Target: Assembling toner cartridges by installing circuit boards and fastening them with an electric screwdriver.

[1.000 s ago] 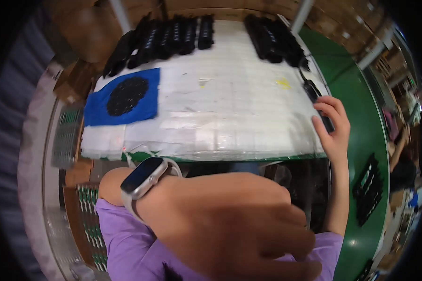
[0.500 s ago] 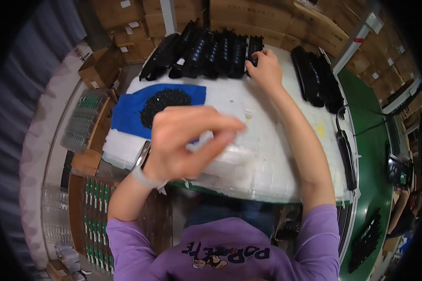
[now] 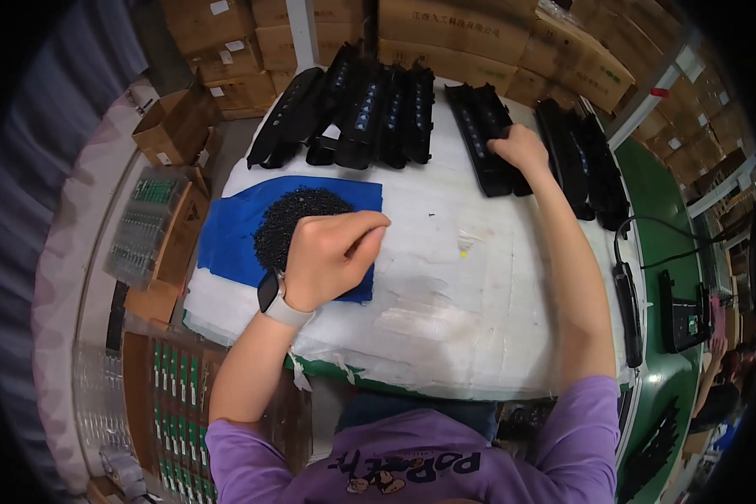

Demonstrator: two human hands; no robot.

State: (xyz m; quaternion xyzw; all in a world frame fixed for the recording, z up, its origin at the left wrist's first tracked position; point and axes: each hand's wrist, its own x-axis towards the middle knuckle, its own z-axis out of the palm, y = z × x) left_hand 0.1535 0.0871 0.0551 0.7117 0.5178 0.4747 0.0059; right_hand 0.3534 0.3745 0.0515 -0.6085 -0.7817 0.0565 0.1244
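My left hand [image 3: 332, 256] hovers with curled fingers over the blue mat [image 3: 227, 235], beside a heap of small black screws [image 3: 290, 220]; whether it holds any I cannot tell. It wears a watch with a white strap. My right hand [image 3: 521, 147] reaches to the far side of the white-covered table [image 3: 479, 319] and grips a long black plastic housing [image 3: 483, 155]. More such black housings lie in a row at the far left [image 3: 353, 113] and far right [image 3: 592, 168].
Cardboard boxes [image 3: 445, 42] are stacked behind the table. Trays of green circuit boards [image 3: 143, 223] sit at the left and below. An electric screwdriver with a cable [image 3: 628, 307] lies on the green bench at the right, where another person's hand [image 3: 718, 349] shows.
The view has swung up and steadied on the table. My left hand moved from close to the camera down to the blue mat. My right hand shifted right onto a black housing.
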